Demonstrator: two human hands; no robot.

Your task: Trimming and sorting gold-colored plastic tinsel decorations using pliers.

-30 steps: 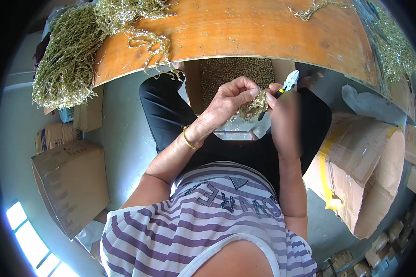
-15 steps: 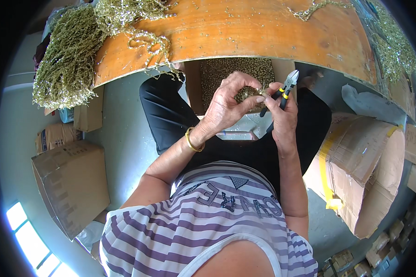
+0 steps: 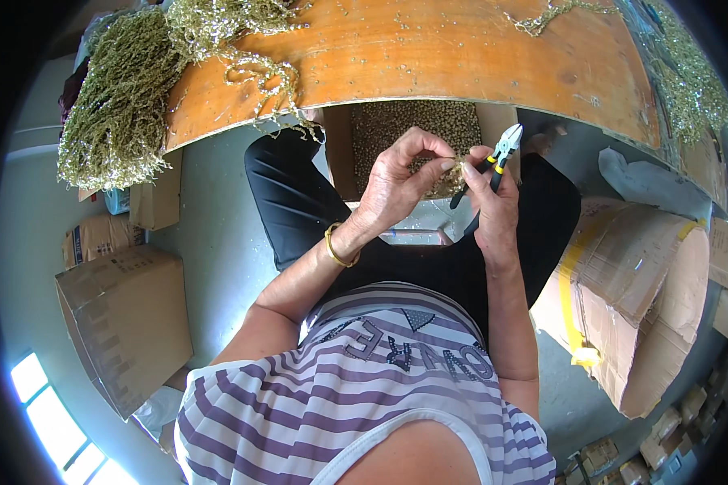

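My left hand (image 3: 400,179) pinches a small gold bead piece (image 3: 459,166) between thumb and forefinger, above my lap. My right hand (image 3: 492,202) meets it from the right and grips small cutting pliers (image 3: 500,152) with black and yellow handles, jaws pointing up. A gold bangle (image 3: 332,247) sits on my left wrist. Below the hands stands an open cardboard box (image 3: 416,129) full of small gold beads, partly under the table edge.
An orange wooden table (image 3: 429,56) curves across the top, with piles of green-gold beaded strands at its left (image 3: 117,105) and right (image 3: 692,73). Cardboard boxes stand on the floor at left (image 3: 125,315) and right (image 3: 631,299).
Both hands have shifted slightly down and closer together. The pliers tilted from beside the left fingers to upright at the right, and the left fingers now pinch the bead piece.
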